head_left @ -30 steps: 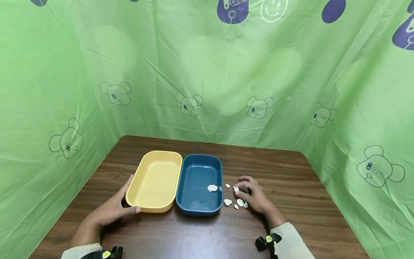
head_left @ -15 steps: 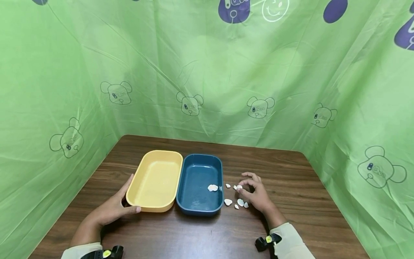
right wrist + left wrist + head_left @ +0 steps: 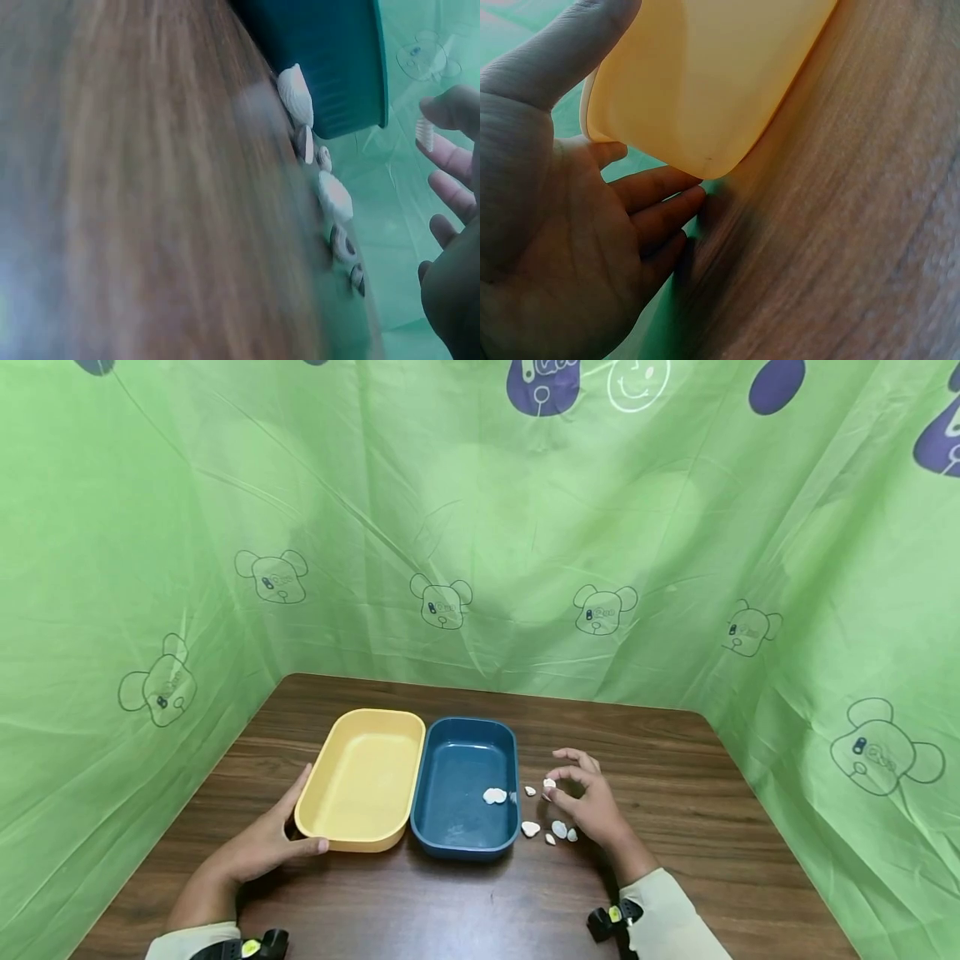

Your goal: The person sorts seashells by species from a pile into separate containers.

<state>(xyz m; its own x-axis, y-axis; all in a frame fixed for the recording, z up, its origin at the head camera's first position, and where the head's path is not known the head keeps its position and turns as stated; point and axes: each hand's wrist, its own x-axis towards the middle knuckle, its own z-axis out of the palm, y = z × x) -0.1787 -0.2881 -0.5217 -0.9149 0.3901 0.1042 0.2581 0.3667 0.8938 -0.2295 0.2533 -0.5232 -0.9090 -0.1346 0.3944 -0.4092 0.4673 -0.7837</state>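
While the right hand, its grip narrow, pinches one white shell above the table, the left hand spreads wide round the near left corner of a yellow tray. Loose shells lie near the grip, beside a blue tray holding what look like two more shells.

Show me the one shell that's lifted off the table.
It's the white shell pinched in the right hand, raised clear of the table; the other shells lie on the table or inside the blue tray.
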